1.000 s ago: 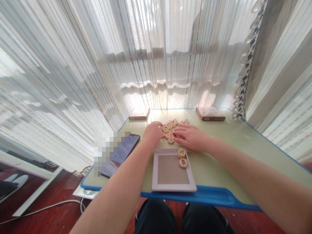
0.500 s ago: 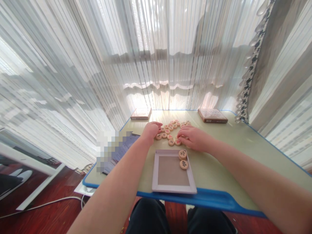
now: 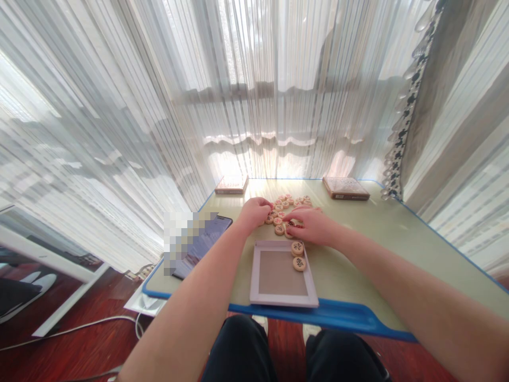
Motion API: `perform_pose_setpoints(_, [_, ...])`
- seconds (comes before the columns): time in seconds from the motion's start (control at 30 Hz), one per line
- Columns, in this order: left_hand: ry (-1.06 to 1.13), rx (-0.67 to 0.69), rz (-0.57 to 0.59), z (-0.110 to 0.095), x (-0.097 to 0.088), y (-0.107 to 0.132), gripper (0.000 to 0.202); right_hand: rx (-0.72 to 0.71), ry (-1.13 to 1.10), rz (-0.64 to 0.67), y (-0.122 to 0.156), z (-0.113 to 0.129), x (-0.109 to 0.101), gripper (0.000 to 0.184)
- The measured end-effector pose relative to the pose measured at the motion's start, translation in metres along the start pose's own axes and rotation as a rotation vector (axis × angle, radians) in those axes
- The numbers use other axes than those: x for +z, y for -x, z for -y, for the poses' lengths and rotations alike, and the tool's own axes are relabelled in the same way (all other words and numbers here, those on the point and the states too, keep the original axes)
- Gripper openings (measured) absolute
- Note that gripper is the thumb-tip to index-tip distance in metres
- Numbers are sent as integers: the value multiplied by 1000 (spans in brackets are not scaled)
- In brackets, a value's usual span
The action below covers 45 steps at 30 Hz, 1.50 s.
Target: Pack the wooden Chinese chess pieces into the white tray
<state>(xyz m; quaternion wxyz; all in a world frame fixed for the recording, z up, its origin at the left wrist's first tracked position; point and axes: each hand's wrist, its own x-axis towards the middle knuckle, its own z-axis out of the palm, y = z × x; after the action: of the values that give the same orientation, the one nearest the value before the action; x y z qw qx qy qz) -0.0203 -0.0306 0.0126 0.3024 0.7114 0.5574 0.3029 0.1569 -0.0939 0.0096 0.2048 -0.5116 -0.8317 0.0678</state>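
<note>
Several round wooden Chinese chess pieces (image 3: pixel 277 221), marked with red or black characters, lie face up in a loose group mid-table. My left hand (image 3: pixel 256 211) is at the group's left edge, fingers curled together against the pieces; what they hold, if anything, is hidden. On the right side, my right hand (image 3: pixel 312 224) has its thumb and fingertips around a Chinese chess piece (image 3: pixel 289 227) that they partly cover. Nearer me lies a shallow white box tray (image 3: pixel 256 301) with a brown inside. Black-marked pieces (image 3: pixel 299 263) sit in its far right corner, one apparently stacked.
Two flat boxes stand at the far edge, a left box (image 3: pixel 231 184) and a right box (image 3: pixel 345 189). A phone or tablet (image 3: pixel 202 244), partly blurred out, lies left of my forearm. The table (image 3: pixel 382 239) has a blue rim; sheer curtains (image 3: pixel 278 116) hang behind it.
My left hand has moved right, closer in on the pieces, and its fingers have drawn together. My right hand has shifted slightly left over the near pieces. The view has tilted a little.
</note>
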Motion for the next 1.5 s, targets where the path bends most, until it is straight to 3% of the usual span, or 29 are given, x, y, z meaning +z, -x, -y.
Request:
perform_pose_setpoints(0.17, [-28, 196, 27, -7, 2, 6, 21, 47, 9, -22, -1, -2, 2, 28])
perform_pose_setpoints(0.37, [161, 174, 250, -17, -1, 17, 25, 59, 133, 18, -2, -14, 3, 29])
perform_pose_setpoints(0.53, [2, 280, 360, -23, -11, 26, 27, 88, 175, -70, -2, -19, -1, 24])
perform_pose_setpoints(0.7, [-190, 352, 494, -18, -15, 31, 26, 13, 199, 44, 3, -17, -2, 30])
perform_pose_setpoints(0.9, [-315, 398, 461, -10, -17, 34, 27, -24, 210, 2, 5, -2, 0, 28])
perform_pose_setpoints(1.07, [-354, 396, 454, -10, -15, 29, 21, -65, 239, -13, 6, -4, -6, 26])
perform_pose_setpoints(1.33, [-354, 345, 263, -2, -8, 21, 9, -51, 224, -9, 6, -15, -5, 31])
perform_pose_setpoints(1.5, [-326, 376, 304, -2, -8, 20, 8, -65, 231, -3, 7, -11, -6, 25])
